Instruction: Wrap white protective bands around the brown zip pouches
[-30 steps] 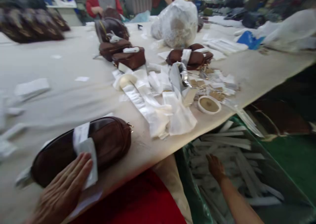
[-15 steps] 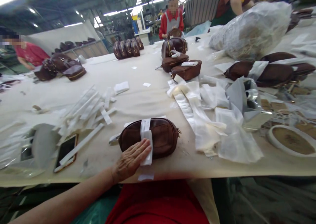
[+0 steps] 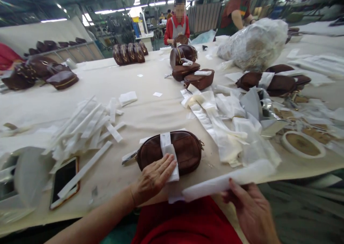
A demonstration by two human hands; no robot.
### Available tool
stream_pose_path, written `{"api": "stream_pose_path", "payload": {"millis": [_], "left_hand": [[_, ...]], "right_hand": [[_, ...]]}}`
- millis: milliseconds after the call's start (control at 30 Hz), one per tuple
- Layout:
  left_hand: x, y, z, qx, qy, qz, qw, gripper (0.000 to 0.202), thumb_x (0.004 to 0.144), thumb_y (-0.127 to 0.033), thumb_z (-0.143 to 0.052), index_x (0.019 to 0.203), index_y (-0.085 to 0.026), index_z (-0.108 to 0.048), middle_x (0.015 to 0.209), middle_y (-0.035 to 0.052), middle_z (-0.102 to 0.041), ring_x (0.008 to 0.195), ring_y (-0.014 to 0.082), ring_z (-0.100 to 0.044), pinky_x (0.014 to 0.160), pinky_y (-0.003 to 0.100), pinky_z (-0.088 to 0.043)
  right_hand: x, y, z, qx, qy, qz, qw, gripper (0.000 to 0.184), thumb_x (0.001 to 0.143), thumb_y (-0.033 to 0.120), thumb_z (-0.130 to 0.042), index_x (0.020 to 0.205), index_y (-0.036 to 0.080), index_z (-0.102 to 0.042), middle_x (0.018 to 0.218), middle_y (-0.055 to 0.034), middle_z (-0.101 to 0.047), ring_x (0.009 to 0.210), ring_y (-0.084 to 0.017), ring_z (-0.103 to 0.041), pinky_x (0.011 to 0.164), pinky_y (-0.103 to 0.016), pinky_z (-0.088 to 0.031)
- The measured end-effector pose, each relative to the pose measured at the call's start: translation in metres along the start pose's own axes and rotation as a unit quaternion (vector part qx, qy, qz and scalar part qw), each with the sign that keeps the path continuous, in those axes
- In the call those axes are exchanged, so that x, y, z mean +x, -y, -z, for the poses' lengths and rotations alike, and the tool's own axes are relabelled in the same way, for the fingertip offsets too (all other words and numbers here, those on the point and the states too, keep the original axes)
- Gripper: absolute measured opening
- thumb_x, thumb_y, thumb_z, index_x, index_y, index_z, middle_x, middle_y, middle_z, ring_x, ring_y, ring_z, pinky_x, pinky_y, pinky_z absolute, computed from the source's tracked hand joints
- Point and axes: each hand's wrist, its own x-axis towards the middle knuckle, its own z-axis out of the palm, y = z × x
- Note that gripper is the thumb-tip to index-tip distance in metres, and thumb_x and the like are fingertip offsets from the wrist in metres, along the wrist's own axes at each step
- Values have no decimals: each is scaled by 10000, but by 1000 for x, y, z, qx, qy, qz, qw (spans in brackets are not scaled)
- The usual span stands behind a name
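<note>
A small brown leather bag (image 3: 185, 152) lies on its side near the table's front edge, with a white paper band (image 3: 166, 140) across its middle. My left hand (image 3: 154, 174) rests flat on that band, fingers stretched out together, pressing it to the bag. On the right, my right hand (image 3: 248, 204) pinches a long folded strip of white paper (image 3: 215, 184) between thumb and fingers. The strip is held level just in front of the bag, its left end near the loose lower end of the band. A wrapped zip pull (image 3: 129, 158) sticks out at the bag's left end.
Loose paper strips (image 3: 88, 122) and a phone (image 3: 64, 179) lie left. Crumpled white wrapping (image 3: 215, 129), a tape roll (image 3: 303, 145) and banded bags (image 3: 279, 83) lie right. More brown bags (image 3: 129, 53) stand farther back. Across the table is a co-worker (image 3: 177, 27).
My right hand has come into view from the right with the paper strip. My left hand stays on the band. The view has shifted slightly.
</note>
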Motion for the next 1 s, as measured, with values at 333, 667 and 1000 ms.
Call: {"api": "stream_pose_path", "payload": {"millis": [333,667,1000], "left_hand": [[12,18,8,-93,12,6,996,398,822,-82,-347,1198,-56,-475,1147,165,-636,1086,209,-605,818,279,-563],[11,19,8,-123,30,17,992,376,863,-125,-371,1219,-52,-466,1197,171,-606,1129,220,-577,857,305,-553],[12,20,12,-115,46,18,992,431,859,-125,-364,1280,-51,-424,1215,186,-589,1148,223,-563,862,310,-550]], "right_hand": [[-9,-12,-89,68,81,-169,980,435,459,321,-865,753,142,-598,663,12,-668,557,-133,-656,500,-202,-534],[15,-9,-51,123,-64,-66,988,420,355,258,-887,647,153,-604,575,17,-673,510,-130,-646,500,-194,-544],[-14,-28,-97,69,110,-160,979,293,589,325,-792,800,169,-661,712,-13,-706,601,-150,-642,537,-229,-503]]}}
